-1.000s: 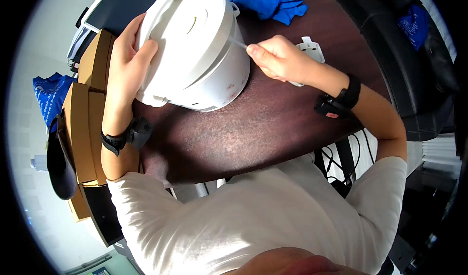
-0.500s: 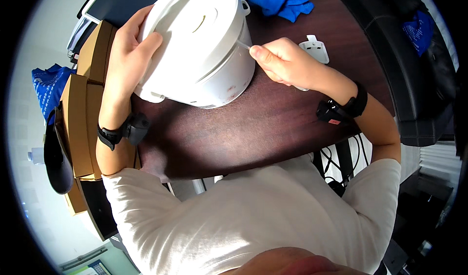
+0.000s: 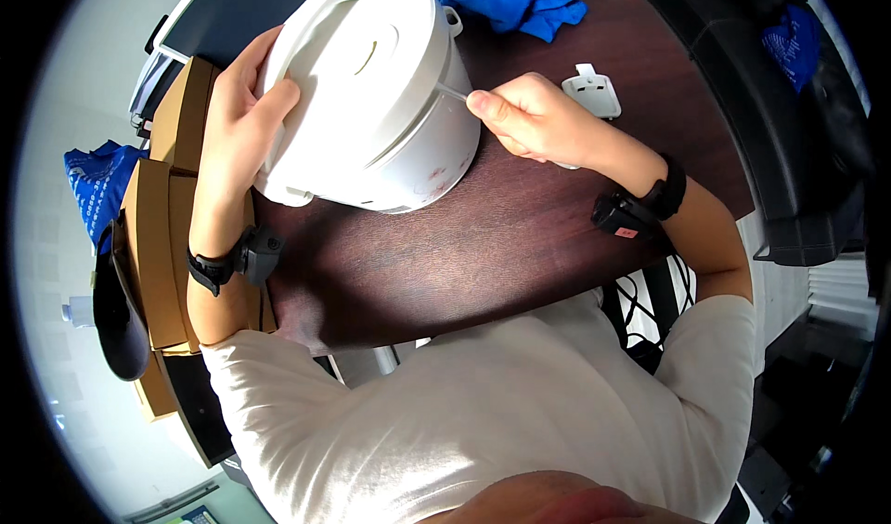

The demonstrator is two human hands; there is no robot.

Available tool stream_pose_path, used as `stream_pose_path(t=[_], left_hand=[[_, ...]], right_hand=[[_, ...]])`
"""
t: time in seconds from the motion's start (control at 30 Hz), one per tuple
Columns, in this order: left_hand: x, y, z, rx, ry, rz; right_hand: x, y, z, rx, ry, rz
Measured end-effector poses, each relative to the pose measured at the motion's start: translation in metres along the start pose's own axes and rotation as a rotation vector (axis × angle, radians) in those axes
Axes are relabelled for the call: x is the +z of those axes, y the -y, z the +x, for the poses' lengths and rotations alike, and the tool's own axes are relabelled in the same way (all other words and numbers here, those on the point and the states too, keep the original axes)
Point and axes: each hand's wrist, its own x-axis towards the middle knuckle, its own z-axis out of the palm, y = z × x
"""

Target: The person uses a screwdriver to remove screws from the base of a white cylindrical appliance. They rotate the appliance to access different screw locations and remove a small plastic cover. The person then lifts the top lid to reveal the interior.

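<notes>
A white rice cooker (image 3: 408, 167) with a floral print low on its side sits tilted on the dark wooden table (image 3: 445, 255). My left hand (image 3: 243, 120) grips the rim of its lid, thumb on top and fingers round the far edge. In my closed right hand (image 3: 524, 116) is a screwdriver (image 3: 452, 90); only its thin metal shaft shows clearly, its tip meeting the cooker's side just under the lid. My fingers hide most of the handle. Behind this hand lies a small white plastic part (image 3: 592, 94) with slots and a tab.
A crumpled blue cloth (image 3: 515, 0) lies beyond the cooker. Cardboard boxes (image 3: 158, 236) and a blue bag (image 3: 102, 185) stand at the left, near a dark monitor (image 3: 241, 13). To the right is a black leather seat (image 3: 742, 106). Black cables (image 3: 636, 310) hang below the table edge.
The view has shifted slightly. Both hands keep their holds, and the screwdriver shaft stays against the cooker below the lid, with a bit more of it showing.
</notes>
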Motion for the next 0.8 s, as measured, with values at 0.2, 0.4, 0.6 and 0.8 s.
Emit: stream_pose_path(t=[0.2, 0.4, 0.6, 0.8], left_hand=[[0.002, -0.001, 0.0, -0.029, 0.008, -0.019], [0.0, 0.0, -0.001, -0.027, 0.016, -0.02], [-0.002, -0.001, 0.001, -0.068, 0.061, -0.02], [-0.001, -0.002, 0.0, -0.069, 0.053, -0.024]], right_hand=[[0.006, -0.006, -0.002, -0.22, -0.205, -0.3], [-0.008, -0.011, -0.016, 0.141, 0.03, 0.171], [-0.008, -0.006, -0.013, 0.18, 0.046, 0.161], [-0.008, -0.014, -0.009, 0.157, 0.116, 0.265]])
